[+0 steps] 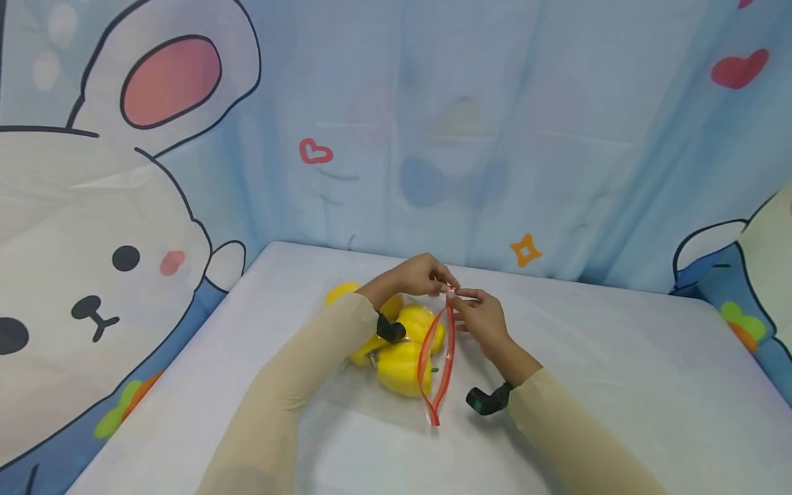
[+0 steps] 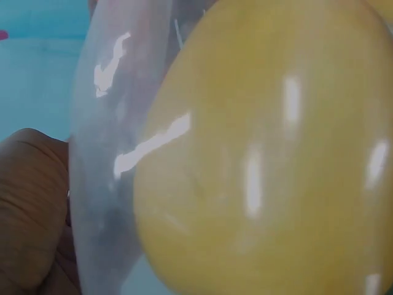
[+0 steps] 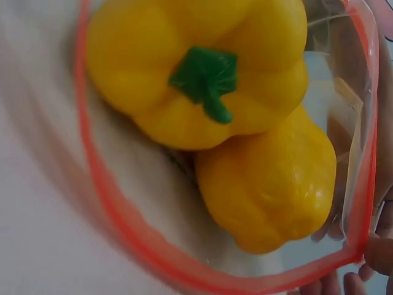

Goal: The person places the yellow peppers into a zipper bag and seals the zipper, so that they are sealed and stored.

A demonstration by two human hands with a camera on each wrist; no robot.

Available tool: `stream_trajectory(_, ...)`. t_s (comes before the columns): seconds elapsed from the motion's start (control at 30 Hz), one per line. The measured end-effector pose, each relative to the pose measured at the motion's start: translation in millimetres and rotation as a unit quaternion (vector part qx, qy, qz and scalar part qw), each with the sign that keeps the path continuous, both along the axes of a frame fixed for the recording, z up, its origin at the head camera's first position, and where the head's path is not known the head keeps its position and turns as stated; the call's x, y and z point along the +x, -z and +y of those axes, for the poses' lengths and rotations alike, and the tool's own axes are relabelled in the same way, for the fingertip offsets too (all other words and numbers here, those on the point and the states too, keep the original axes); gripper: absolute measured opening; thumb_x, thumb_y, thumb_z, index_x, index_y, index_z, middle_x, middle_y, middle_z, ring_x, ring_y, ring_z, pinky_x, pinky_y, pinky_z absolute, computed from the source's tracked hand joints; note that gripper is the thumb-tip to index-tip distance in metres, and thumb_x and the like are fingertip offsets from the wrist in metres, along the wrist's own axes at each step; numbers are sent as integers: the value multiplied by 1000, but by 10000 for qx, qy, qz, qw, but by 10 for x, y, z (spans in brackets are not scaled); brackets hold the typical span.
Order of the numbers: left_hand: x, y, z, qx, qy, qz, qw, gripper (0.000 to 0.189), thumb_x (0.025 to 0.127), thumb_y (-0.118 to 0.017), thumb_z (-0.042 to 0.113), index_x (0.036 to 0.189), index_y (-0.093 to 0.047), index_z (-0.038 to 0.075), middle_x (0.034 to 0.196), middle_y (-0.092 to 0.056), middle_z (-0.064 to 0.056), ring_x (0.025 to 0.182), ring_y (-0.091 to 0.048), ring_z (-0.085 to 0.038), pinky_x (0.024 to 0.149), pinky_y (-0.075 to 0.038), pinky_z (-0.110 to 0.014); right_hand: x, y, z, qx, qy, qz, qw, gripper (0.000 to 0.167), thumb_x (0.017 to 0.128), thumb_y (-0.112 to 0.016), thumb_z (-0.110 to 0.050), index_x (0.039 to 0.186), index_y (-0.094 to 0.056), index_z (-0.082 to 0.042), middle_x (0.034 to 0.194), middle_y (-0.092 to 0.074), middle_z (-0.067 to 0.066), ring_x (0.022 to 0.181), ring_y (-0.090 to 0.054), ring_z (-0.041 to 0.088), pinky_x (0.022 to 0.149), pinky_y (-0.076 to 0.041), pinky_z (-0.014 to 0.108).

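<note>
A clear zip bag (image 1: 396, 405) with a red seal strip (image 1: 424, 364) lies on its side, holding several yellow bell peppers (image 1: 403, 369). Its mouth faces right and gapes along the near part. At the far corner of the mouth, my left hand (image 1: 423, 275) pinches the red strip. Right beside it, my right hand (image 1: 485, 322) pinches the same corner between thumb and fingers. In the right wrist view a pepper with a green stem (image 3: 206, 80) shows through the open mouth. A yellow pepper (image 2: 264, 147) behind shiny plastic fills most of the left wrist view.
The bag rests on a white-covered table (image 1: 594, 385). A light blue curtain (image 1: 557, 137) with cartoon prints hangs behind the table's far edge. Dark wrist cameras (image 1: 489, 400) sit on both wrists, the left one close over the peppers.
</note>
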State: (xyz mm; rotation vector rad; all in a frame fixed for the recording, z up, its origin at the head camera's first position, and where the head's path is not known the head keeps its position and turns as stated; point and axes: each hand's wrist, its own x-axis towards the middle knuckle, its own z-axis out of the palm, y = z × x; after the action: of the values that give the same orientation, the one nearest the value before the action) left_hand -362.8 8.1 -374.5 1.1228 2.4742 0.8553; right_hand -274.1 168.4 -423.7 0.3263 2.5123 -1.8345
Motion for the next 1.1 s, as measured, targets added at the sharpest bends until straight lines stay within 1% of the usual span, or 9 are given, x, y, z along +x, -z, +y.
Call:
stream_trajectory(0.1, -2, 15, -19, 109, -71, -49, 9999, 25, 96, -59, 12, 117, -71, 11, 85, -70, -6, 70, -57, -15, 61, -47, -20, -46, -6, -34, -184, 201, -17, 9996, 49, 92, -64, -44, 125, -60, -8, 119, -66, 13, 85, -69, 11, 79, -59, 31)
stream_trajectory(0.3, 10, 27, -68, 272, -138, -98, 9995, 21, 97, -59, 13, 113, -72, 11, 76, -65, -3, 63, -52, -14, 58, -46, -20, -63, -3, -83, -263, 280, 188, 9991, 36, 92, -65, -35, 116, -65, -7, 107, -69, 8, 80, -67, 8, 79, -59, 32)
stream_trajectory(0.47, 40, -3, -69, 461, -393, -64, 9981, 23, 96, -59, 11, 113, -74, 12, 78, -72, -7, 65, -60, -19, 56, -43, -20, -60, 34, -125, -335, 523, 900, 9940, 30, 90, -68, -29, 109, -65, -6, 93, -68, 5, 74, -64, 8, 68, -57, 23)
stream_trajectory(0.6, 48, -27, -52, 602, -525, -107, 9967, 24, 95, -60, 11, 115, -74, 10, 90, -76, -11, 77, -69, -28, 58, -47, -21, -58, 64, -127, 14, 779, 1562, 9846, 27, 89, -72, -29, 106, -70, -7, 92, -70, 8, 72, -63, 5, 64, -54, 16)
stream_trajectory(0.7, 40, -27, -51, 591, -577, -167, 9964, 24, 95, -61, 12, 116, -73, 8, 90, -76, -11, 73, -68, -25, 59, -47, -21, -61, 66, -111, 415, 668, 1850, 9796, 26, 89, -71, -29, 105, -72, -9, 95, -72, 12, 74, -63, 5, 63, -52, 14)
stream_trajectory(0.77, 39, -25, -50, 550, -596, -215, 9965, 24, 95, -62, 12, 116, -73, 8, 89, -76, -8, 67, -64, -18, 59, -47, -20, -66, 65, -87, 548, 483, 1942, 9782, 24, 89, -71, -28, 104, -73, -9, 95, -72, 13, 75, -63, 5, 63, -52, 14)
stream_trajectory(0.9, 49, -20, -43, 512, -618, -312, 9963, 24, 94, -62, 10, 115, -74, 8, 86, -76, -6, 56, -52, -12, 55, -41, -20, -73, 63, -32, 538, 111, 1992, 9784, 22, 89, -71, -27, 102, -71, -8, 95, -72, 14, 76, -64, 5, 66, -52, 16)
stream_trajectory(1.0, 66, -17, -27, 484, -658, -329, 9961, 24, 93, -62, 8, 114, -74, 9, 87, -76, -4, 53, -47, -11, 54, -39, -20, -68, 65, -5, 461, -46, 1986, 9790, 22, 88, -71, -25, 100, -70, -6, 95, -71, 15, 75, -64, 5, 68, -53, 16)
stream_trajectory(1.1, 89, -19, -5, 461, -744, -361, 9955, 25, 92, -61, 5, 112, -76, 11, 92, -76, -3, 52, -44, -10, 54, -41, -19, -52, 69, 4, 381, -164, 1943, 9801, 22, 88, -71, -22, 99, -67, -3, 94, -70, 16, 74, -64, 6, 68, -53, 17)
